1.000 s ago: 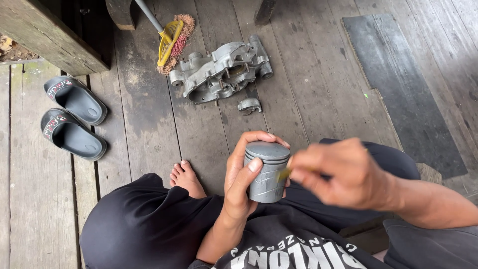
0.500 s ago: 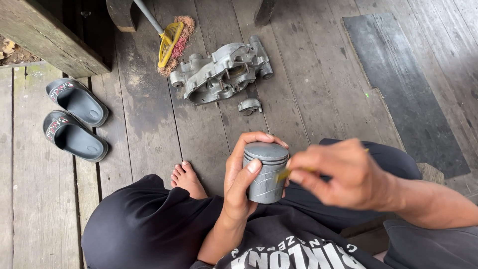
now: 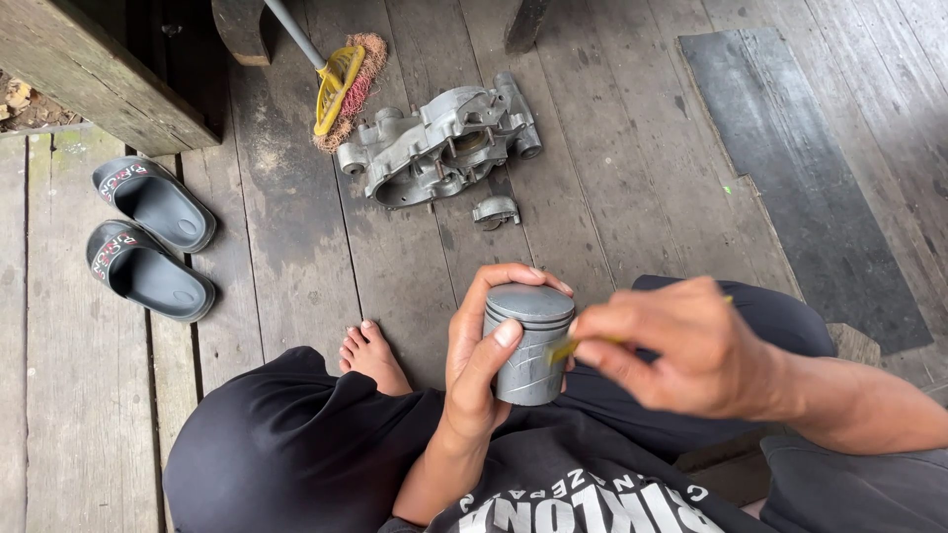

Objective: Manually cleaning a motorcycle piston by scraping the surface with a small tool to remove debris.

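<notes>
My left hand [image 3: 484, 360] grips a grey metal piston [image 3: 528, 345], held upright above my lap, thumb on its top rim. My right hand [image 3: 681, 345], blurred by motion, pinches a small yellow-green tool [image 3: 565, 347] whose tip touches the piston's right side. I sit cross-legged in dark trousers on a wooden plank floor [image 3: 296, 257], with a bare foot [image 3: 370, 353] showing to the left of the left hand.
A grey metal engine crankcase [image 3: 439, 143] lies on the planks ahead, a small metal part [image 3: 496, 210] just in front of it. A yellow broom head [image 3: 341, 84] lies at top. Two grey sandals [image 3: 148, 242] sit at left, a dark mat [image 3: 800, 168] at right.
The right hand has shifted slightly against the piston's side, its blur showing quick motion. The left hand and the piston stay where they were.
</notes>
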